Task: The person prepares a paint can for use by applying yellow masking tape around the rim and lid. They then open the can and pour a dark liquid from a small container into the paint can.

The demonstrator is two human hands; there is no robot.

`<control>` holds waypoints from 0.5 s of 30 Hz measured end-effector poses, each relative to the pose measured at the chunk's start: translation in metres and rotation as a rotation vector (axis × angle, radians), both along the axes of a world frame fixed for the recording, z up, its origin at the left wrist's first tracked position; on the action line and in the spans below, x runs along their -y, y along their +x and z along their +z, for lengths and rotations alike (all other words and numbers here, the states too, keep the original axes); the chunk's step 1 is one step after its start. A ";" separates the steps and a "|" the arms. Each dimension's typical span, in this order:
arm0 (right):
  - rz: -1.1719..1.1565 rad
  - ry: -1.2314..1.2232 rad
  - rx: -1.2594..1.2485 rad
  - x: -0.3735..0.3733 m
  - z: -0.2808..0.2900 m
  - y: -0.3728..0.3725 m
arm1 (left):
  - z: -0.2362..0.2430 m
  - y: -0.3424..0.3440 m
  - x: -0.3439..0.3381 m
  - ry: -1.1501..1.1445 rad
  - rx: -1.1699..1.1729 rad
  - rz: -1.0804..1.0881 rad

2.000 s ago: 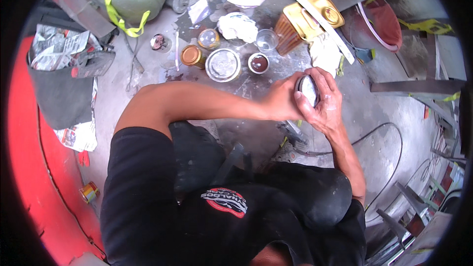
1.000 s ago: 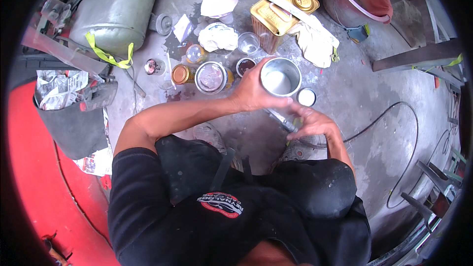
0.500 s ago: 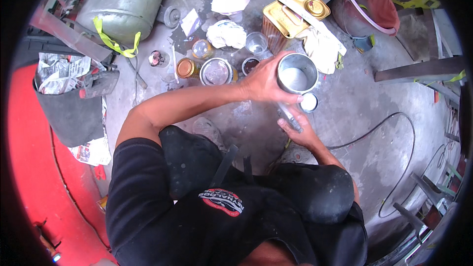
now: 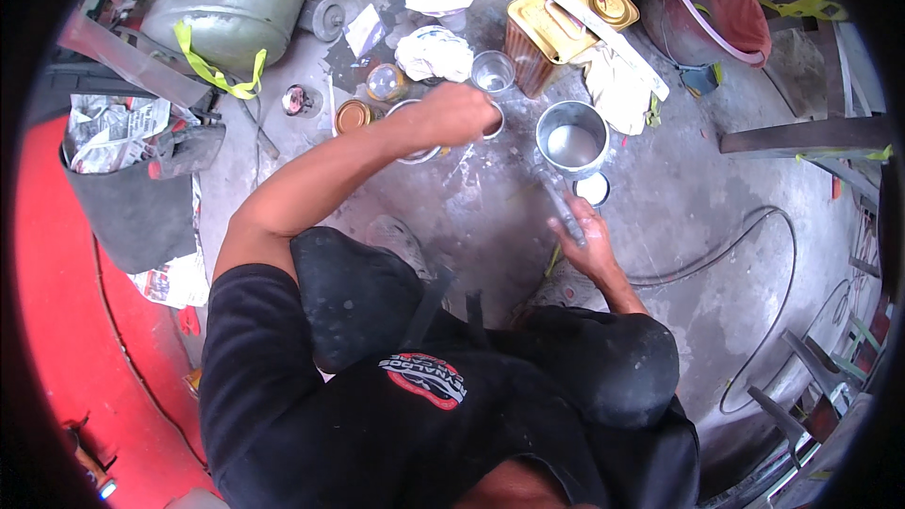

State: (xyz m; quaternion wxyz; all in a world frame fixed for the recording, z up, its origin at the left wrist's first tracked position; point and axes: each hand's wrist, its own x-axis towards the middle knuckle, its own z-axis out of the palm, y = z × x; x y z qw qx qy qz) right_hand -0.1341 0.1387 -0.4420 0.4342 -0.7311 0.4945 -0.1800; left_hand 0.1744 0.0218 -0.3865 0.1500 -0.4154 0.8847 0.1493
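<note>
My left hand (image 4: 457,115) reaches across the floor with its fingers curled closed at a small can (image 4: 500,123). Most of that can and the fingertips are hidden under the hand. In my right hand (image 4: 592,247) is a grey, flat stick (image 4: 567,215), slanted up toward a metal can. This open silver can (image 4: 573,162) stands on the floor, whitish inside. Just below it sits a small round container (image 4: 592,189) with white in it. Left of my left hand are a gold-lidded jar (image 4: 354,116) and a wide can (image 4: 418,155), partly covered by my forearm.
A gold rectangular tin (image 4: 533,24) with a long flat strip (image 4: 575,19) across it stands ahead, beside a white cloth (image 4: 617,90). Nearby are a clear cup (image 4: 493,72) and crumpled white cloth (image 4: 434,54). A bucket (image 4: 702,14) stands far right; a hose (image 4: 787,273) curves along the floor.
My left hand has let go of the silver can, now on the floor, and has moved left to the small can. My right hand has dropped slightly, still with the stick.
</note>
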 end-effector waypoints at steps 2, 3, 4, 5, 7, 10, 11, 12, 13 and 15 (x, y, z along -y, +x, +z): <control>0.012 -0.009 -0.031 0.000 0.003 0.003 | -0.045 0.000 -0.016 -0.291 -0.149 -0.156; 0.014 -0.020 -0.018 -0.003 0.002 0.003 | -0.051 -0.001 -0.023 -0.330 -0.111 -0.134; 0.012 -0.032 -0.005 -0.002 0.003 0.002 | -0.050 -0.003 -0.025 -0.370 -0.074 -0.117; 0.010 -0.045 0.007 -0.002 0.003 0.001 | -0.049 -0.005 -0.026 -0.410 -0.037 -0.099; 0.001 -0.037 -0.011 -0.003 0.002 -0.001 | -0.036 -0.009 -0.014 -0.225 0.086 -0.050; -0.022 -0.033 -0.041 -0.003 0.005 -0.003 | -0.028 -0.004 0.006 -0.405 -0.013 0.011; -0.028 -0.035 -0.051 -0.003 0.007 -0.003 | -0.028 0.000 0.013 -0.542 -0.095 0.036; -0.032 -0.052 -0.038 -0.003 0.007 -0.003 | -0.027 0.002 0.023 -0.502 -0.074 0.081; -0.029 -0.070 -0.021 -0.001 0.005 -0.002 | -0.024 0.006 0.034 -0.463 -0.048 0.131; -0.019 -0.077 -0.017 -0.001 0.003 -0.003 | -0.027 0.007 0.045 -0.376 -0.006 0.206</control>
